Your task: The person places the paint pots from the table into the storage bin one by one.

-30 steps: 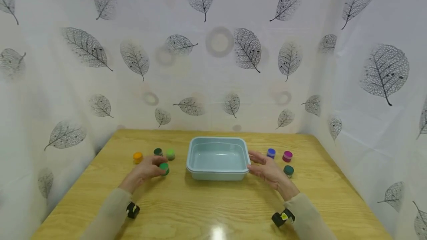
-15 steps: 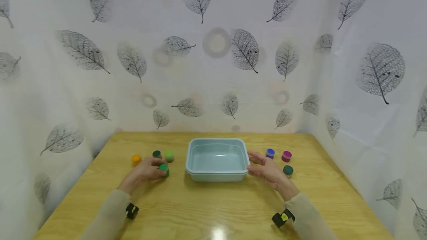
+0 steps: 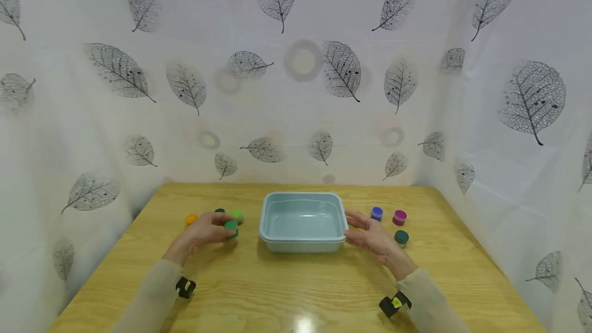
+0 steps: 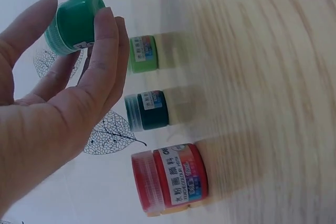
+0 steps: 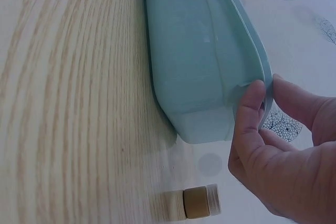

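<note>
My left hand [image 3: 203, 233] grips a green paint jar [image 3: 231, 228] between thumb and fingers. In the left wrist view this jar is tilted and held off the table. On the other side, my right hand [image 3: 376, 240] pinches the rim of a pale blue-green plastic tub [image 3: 302, 246] at its right end; thumb and fingertip meet the rim in the right wrist view. The tub stands on the table with nothing inside. Close to the left hand stand a light green jar [image 4: 144, 54], a dark green jar [image 4: 153, 109] and a red jar [image 4: 181, 177]; the hand hides the red one from the head view.
An orange jar [image 3: 191, 219] is partly covered by the left hand. Right of the tub stand blue [image 3: 376, 214], magenta [image 3: 400, 217] and dark teal [image 3: 401, 238] jars. An ochre jar [image 5: 197, 203] shows in the right wrist view. A leaf-print curtain [image 3: 296, 117] borders the wooden table [image 3: 259, 292].
The left hand has raised the green jar off the table and shifted it slightly right, toward the tub. My right hand stays at the tub's rim.
</note>
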`<control>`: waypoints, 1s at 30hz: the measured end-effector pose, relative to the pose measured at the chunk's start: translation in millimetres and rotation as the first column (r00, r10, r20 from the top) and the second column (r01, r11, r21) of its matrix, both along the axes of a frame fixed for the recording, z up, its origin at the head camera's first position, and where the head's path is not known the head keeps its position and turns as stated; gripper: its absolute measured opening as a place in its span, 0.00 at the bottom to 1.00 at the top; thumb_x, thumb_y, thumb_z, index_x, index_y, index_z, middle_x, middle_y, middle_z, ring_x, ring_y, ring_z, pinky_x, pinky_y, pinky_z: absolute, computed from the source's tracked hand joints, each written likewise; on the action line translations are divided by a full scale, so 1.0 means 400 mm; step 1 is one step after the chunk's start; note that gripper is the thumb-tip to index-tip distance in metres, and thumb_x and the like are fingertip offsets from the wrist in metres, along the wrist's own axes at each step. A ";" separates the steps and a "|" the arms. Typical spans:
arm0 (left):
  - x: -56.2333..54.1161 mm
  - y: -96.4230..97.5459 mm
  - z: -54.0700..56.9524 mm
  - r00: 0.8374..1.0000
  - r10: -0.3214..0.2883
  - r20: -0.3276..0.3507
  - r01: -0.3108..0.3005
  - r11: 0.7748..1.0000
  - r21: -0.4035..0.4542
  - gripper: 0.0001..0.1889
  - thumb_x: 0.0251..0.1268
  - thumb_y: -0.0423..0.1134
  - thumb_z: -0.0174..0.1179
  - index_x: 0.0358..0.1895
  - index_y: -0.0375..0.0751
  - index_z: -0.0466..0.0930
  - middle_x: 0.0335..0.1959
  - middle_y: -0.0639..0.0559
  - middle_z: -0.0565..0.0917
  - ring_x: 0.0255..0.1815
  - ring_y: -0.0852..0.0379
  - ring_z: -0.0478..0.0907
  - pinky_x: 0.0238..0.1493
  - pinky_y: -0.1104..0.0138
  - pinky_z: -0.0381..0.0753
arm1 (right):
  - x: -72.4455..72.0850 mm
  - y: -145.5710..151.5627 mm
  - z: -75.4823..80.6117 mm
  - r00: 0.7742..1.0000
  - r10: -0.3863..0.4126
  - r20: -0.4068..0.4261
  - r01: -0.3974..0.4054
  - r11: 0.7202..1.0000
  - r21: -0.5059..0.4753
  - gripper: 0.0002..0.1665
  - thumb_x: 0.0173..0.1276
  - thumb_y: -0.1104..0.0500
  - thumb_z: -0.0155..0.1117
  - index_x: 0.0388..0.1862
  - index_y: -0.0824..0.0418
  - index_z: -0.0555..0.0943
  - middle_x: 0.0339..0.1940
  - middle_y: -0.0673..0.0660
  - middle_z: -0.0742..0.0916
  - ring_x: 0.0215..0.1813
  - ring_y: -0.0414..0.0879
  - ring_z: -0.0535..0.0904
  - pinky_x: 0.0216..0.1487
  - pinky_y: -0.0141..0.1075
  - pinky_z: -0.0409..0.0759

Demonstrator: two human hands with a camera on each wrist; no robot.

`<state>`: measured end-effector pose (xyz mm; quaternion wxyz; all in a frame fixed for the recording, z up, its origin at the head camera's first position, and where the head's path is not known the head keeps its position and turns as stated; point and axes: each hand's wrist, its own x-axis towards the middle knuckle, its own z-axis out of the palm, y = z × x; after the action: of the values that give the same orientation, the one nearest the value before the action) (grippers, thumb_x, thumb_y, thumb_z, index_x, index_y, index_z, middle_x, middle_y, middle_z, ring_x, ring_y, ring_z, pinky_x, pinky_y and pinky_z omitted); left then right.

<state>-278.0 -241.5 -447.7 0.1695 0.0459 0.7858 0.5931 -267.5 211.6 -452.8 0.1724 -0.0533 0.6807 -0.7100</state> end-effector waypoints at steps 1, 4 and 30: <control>-0.001 0.001 0.002 1.000 0.000 0.000 0.000 1.000 0.014 0.27 0.63 0.33 0.66 0.63 0.25 0.69 0.59 0.34 0.74 0.47 0.56 0.80 0.54 0.60 0.84 | 0.001 -0.001 0.002 1.000 -0.001 0.000 0.001 1.000 0.000 0.41 0.70 0.66 0.62 0.78 0.63 0.56 0.75 0.72 0.62 0.53 0.43 0.82 0.52 0.33 0.84; -0.006 0.001 0.007 1.000 -0.008 -0.021 0.009 0.999 0.041 0.27 0.63 0.35 0.66 0.62 0.25 0.70 0.58 0.35 0.76 0.47 0.57 0.80 0.54 0.61 0.84 | 0.001 -0.003 0.005 1.000 -0.004 0.004 0.004 1.000 -0.002 0.41 0.70 0.67 0.61 0.78 0.63 0.56 0.75 0.72 0.63 0.53 0.43 0.82 0.52 0.33 0.84; -0.038 0.153 0.036 0.960 0.211 -0.185 -0.208 0.977 0.037 0.30 0.55 0.47 0.73 0.60 0.40 0.77 0.54 0.43 0.82 0.45 0.57 0.81 0.53 0.59 0.81 | 0.005 -0.003 0.004 1.000 -0.026 0.003 0.026 0.999 0.041 0.41 0.69 0.65 0.64 0.77 0.61 0.58 0.72 0.71 0.66 0.53 0.45 0.82 0.55 0.36 0.84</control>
<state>-293.0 -180.4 -433.4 0.0306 0.0197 0.7935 0.6075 -265.6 210.4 -451.2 0.1655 -0.0396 0.6952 -0.6984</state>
